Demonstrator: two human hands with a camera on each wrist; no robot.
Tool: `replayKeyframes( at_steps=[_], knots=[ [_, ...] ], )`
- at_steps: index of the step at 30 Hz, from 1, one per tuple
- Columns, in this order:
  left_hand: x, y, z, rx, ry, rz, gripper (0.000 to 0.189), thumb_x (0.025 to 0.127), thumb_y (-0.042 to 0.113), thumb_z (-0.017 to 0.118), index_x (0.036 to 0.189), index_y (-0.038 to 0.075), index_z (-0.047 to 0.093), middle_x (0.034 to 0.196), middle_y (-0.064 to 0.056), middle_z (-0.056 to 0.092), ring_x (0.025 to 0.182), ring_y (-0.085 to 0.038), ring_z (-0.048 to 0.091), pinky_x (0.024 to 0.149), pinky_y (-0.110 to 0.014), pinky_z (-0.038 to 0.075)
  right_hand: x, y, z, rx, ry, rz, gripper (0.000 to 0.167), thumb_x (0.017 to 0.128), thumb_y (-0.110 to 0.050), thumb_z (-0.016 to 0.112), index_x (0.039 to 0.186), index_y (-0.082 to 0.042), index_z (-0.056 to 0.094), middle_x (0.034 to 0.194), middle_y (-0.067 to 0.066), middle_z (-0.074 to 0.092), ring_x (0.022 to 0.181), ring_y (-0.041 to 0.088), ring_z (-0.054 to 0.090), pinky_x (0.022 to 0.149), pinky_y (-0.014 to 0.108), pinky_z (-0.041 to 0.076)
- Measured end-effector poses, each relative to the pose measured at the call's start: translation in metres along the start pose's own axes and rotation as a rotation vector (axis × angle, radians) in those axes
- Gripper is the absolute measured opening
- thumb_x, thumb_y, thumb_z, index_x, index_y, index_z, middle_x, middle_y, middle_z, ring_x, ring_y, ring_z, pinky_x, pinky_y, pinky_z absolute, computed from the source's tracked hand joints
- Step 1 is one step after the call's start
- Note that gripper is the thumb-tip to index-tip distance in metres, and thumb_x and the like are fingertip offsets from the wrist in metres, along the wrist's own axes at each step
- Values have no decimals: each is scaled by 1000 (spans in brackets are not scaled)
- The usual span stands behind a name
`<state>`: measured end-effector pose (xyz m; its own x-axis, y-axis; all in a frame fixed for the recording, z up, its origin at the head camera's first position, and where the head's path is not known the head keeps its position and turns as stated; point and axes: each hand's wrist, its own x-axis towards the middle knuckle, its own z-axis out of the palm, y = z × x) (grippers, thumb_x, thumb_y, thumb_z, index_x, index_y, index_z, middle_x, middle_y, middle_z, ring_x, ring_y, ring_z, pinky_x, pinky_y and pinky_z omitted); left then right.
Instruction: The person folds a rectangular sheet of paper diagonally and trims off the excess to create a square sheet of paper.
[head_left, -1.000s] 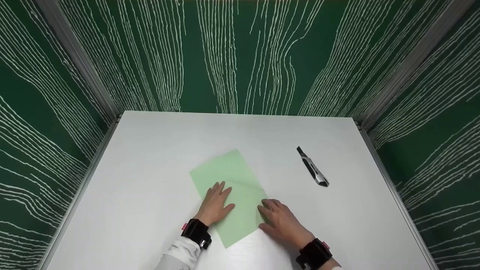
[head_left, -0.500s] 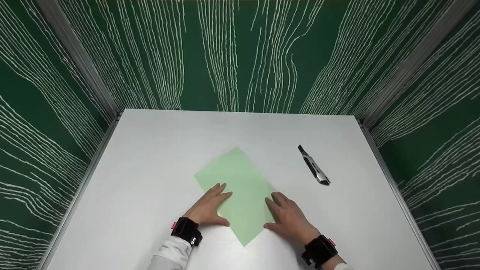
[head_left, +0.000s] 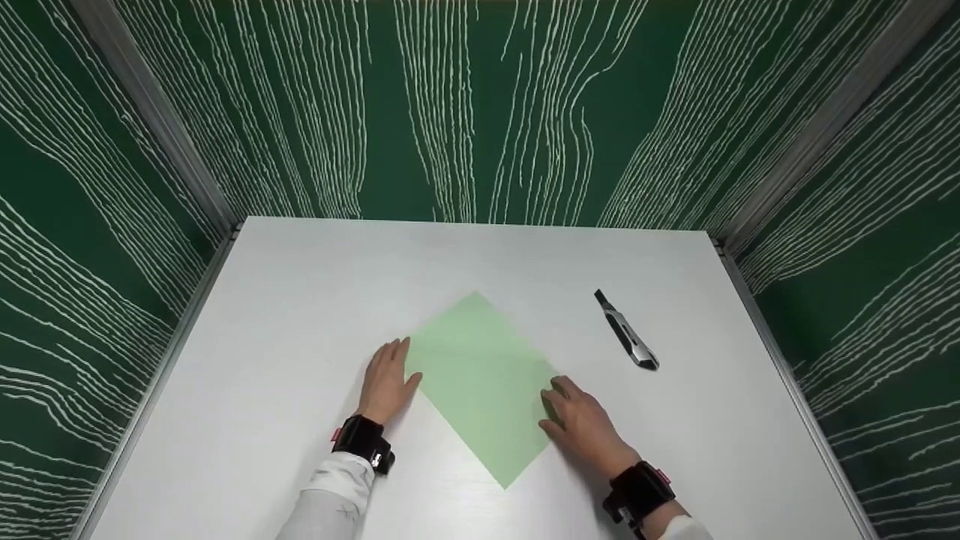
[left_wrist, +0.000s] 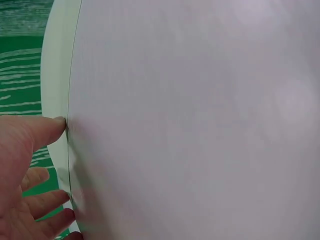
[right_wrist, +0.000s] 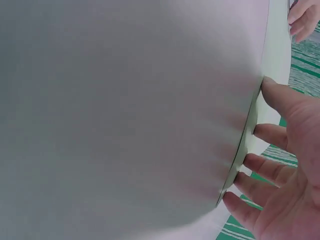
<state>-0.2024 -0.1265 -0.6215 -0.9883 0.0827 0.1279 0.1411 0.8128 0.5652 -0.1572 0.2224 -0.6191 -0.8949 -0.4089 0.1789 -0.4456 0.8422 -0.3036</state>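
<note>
Diagonally, the green sheet [head_left: 480, 397] is laid between left hand [head_left: 385, 386] and right hand [head_left: 586, 426], long axis far-left to near-right; opposite edges are touched by both, fingers spread.

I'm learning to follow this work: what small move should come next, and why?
Probably turn the paper until its edges square up with the table: it lies askew, with the left hand and right hand at opposite sides of it, while the knife lies apart, untouched.
</note>
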Motion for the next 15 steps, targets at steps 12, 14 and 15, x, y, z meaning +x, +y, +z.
replayKeyframes(
  at_steps=[12, 14, 15],
  knots=[
    [2, 9, -3, -90, -3, -31, 73, 85, 8, 78, 149, 2, 44, 129, -22, 55, 120, -37, 55, 101, -49, 49, 9, 9, -12, 37, -97, 78, 49, 87, -11, 75, 133, 0, 61, 142, 30, 51, 125, 51, 47, 95, 64, 47],
    [3, 10, -2, -90, -11, -27, 69, 85, 8, 78, 146, 1, 46, 127, -22, 57, 119, -38, 56, 101, -49, 49, 11, 11, -13, 32, -90, 66, 48, 88, -9, 74, 133, 1, 61, 142, 31, 51, 123, 51, 48, 95, 63, 48],
    [3, 10, -2, -96, -15, -25, 67, 85, 8, 78, 144, 0, 48, 126, -23, 58, 119, -38, 56, 102, -50, 49, 11, 12, -14, 36, -81, 60, 48, 88, -8, 73, 133, 1, 60, 141, 32, 51, 123, 51, 48, 96, 62, 48]
  ],
)
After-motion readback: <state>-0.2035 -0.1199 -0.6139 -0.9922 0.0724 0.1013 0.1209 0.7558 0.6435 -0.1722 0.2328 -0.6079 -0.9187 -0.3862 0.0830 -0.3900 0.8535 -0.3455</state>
